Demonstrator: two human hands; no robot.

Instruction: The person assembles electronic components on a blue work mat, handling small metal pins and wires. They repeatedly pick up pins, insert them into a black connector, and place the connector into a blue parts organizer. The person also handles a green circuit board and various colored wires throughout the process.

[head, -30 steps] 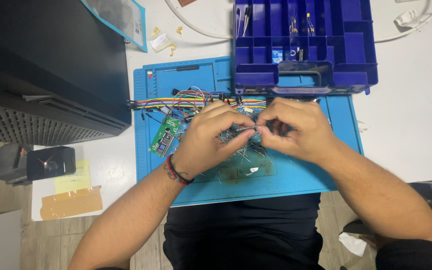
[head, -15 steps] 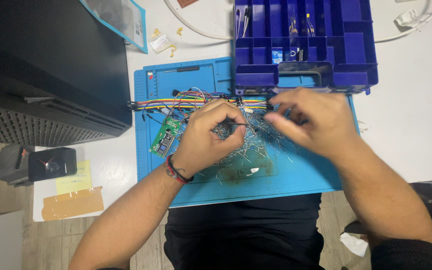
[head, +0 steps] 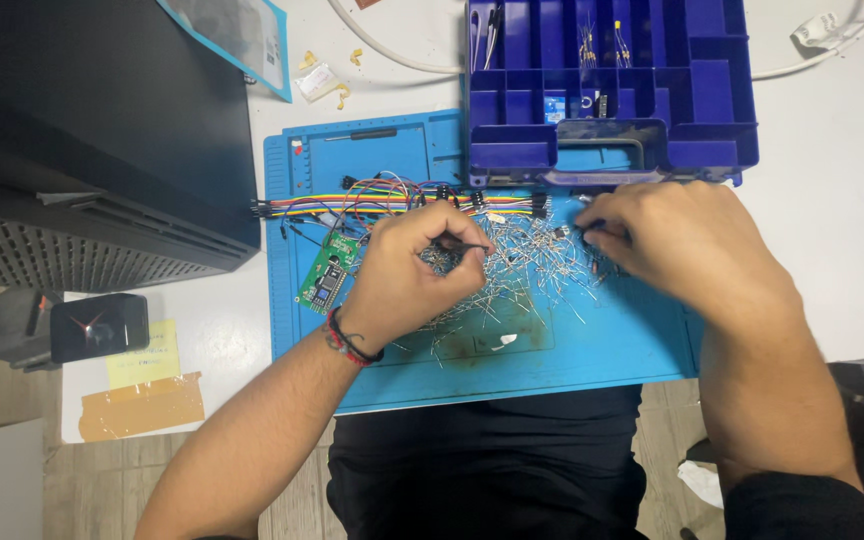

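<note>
One head view only, looking nearly straight down from above the table point(head: 832, 230), close in. The near table edge and the person's lap are cut across the lower frame; the far edge is out of frame. No second view is given, so nothing is shared.

Electronics workbench: blue soldering mat point(head: 612, 345), jumper wires point(head: 352, 205), compartmented parts box point(head: 712, 90).

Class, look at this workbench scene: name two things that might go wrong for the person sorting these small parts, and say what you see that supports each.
1. The loose wire-legged components lie heaped on the blue mat, close under the left hand and right hand; a sweep might scatter them off the mat.
2. The rainbow jumper wires run beside the pile, so a finger may snag them and drag the green circuit board.
</note>
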